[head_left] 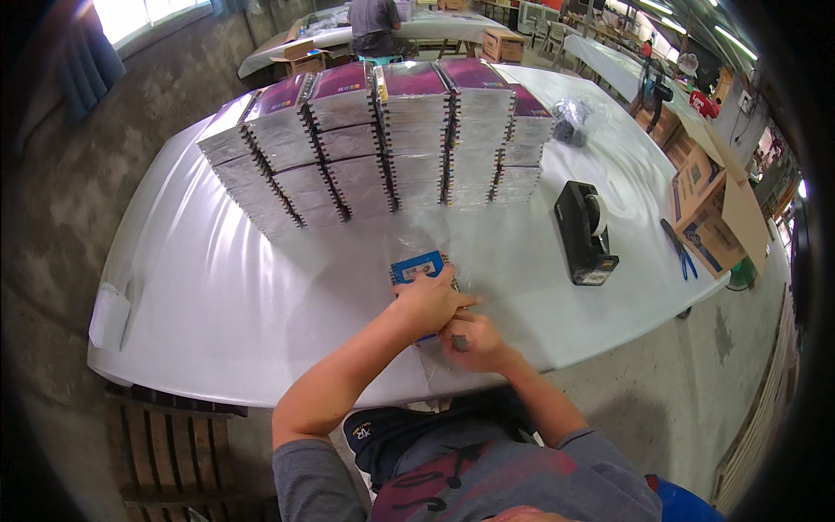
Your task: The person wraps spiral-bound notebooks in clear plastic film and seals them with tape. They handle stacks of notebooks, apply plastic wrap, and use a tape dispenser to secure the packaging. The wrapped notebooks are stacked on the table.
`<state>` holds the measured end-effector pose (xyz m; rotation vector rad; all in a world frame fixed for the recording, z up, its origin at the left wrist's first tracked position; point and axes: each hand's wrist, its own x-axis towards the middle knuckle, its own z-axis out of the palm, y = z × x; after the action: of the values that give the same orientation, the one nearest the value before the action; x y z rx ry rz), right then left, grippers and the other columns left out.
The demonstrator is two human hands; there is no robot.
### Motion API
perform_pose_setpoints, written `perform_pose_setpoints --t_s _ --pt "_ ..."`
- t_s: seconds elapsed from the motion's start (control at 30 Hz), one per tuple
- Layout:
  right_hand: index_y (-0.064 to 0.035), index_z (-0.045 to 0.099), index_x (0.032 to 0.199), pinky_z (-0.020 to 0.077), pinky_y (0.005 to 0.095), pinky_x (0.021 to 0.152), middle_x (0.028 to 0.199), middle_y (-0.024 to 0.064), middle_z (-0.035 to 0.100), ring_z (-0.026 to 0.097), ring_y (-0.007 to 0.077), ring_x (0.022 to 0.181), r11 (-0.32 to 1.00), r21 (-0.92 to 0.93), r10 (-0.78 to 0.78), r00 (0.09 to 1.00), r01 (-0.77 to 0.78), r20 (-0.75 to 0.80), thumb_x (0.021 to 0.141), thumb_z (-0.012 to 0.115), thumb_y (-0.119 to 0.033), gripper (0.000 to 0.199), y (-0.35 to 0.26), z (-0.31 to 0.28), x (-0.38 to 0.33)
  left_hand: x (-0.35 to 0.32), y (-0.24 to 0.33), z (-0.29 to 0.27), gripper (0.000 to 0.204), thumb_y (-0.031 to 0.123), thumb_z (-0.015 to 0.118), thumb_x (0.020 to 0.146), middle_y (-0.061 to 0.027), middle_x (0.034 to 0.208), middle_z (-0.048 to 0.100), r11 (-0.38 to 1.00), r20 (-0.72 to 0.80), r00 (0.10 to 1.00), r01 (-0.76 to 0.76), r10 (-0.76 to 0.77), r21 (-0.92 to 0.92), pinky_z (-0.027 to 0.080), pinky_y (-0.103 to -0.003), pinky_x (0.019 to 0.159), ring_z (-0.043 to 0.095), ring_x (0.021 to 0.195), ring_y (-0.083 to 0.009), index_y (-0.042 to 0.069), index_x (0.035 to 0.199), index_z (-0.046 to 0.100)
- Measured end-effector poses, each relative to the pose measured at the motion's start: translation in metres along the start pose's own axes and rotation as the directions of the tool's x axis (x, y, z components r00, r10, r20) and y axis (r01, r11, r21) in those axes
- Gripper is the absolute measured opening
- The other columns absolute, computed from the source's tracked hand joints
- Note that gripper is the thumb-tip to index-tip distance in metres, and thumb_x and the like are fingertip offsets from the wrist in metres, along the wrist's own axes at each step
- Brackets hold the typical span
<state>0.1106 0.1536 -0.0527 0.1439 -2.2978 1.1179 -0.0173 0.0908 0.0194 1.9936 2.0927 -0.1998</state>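
Two hands on rectangular blue booklet

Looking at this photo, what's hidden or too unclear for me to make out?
All in the head view:
Blue notebook: much of its cover, hidden under the left hand and right hand.
Right hand: too small to tell whether its fingers pinch anything.
Far person: the head, cut off by the top edge.
Stacked notebooks: their far sides, hidden by the piles themselves.

The bare left hand partly hides a blue rectangular booklet; what the right hand holds is unclear.
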Motion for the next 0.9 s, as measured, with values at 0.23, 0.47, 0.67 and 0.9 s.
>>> perform_pose_setpoints --t_s 0.23,0.47,0.67,0.9 --pt "-0.0057 0.046 0.075 0.0448 0.0302 0.070 0.084 0.0077 0.055 0.055 0.0166 0.080 0.779 0.625 0.141 0.986 -0.058 -0.084 0.070 0.064 0.001 0.020 0.011 -0.006 -0.016 0.004 -0.019 0.023 0.043 0.001 0.060 0.070 -0.0142 0.114 0.052 0.981 -0.140 0.988 -0.088 0.064 -0.174 0.051 -0.039 0.077 0.059 0.094 -0.0328 0.004 0.113 0.056" --pt "-0.0122 0.032 0.129 0.0417 0.0303 0.086 0.127 0.0151 0.044 0.046 0.0170 0.110 0.560 0.686 0.686 0.725 -0.465 -0.068 0.082 0.064 -0.016 0.057 0.091 -0.058 0.037 -0.004 -0.022 0.018 0.058 -0.004 0.068 0.058 -0.0123 0.113 0.053 0.964 -0.247 0.964 -0.152 0.096 -0.217 0.046 -0.038 0.086 0.055 0.104 -0.0304 0.003 0.114 0.055" --pt "-0.0045 0.055 0.113 0.0424 0.0310 0.090 0.093 0.0089 0.066 0.060 0.0149 0.090 0.682 0.615 0.406 0.904 -0.396 0.131 0.081 0.065 -0.004 0.034 0.131 -0.045 0.086 -0.006 -0.024 0.016 0.062 -0.003 0.067 0.059 -0.0111 0.118 0.051 0.963 -0.220 0.971 -0.142 0.091 -0.229 0.046 -0.038 0.086 0.054 0.105 -0.0306 0.005 0.118 0.054" --pt "-0.0028 0.062 0.099 0.0478 0.0243 0.076 0.086 0.0076 0.068 0.063 0.0123 0.081 0.707 0.630 0.375 0.926 -0.321 0.051 0.079 0.068 -0.003 0.021 0.106 -0.004 0.118 -0.011 -0.022 0.012 0.071 -0.007 0.061 0.062 -0.0145 0.114 0.052 0.966 -0.176 0.982 -0.111 0.070 -0.232 0.047 -0.040 0.084 0.055 0.100 -0.0332 0.011 0.129 0.046"
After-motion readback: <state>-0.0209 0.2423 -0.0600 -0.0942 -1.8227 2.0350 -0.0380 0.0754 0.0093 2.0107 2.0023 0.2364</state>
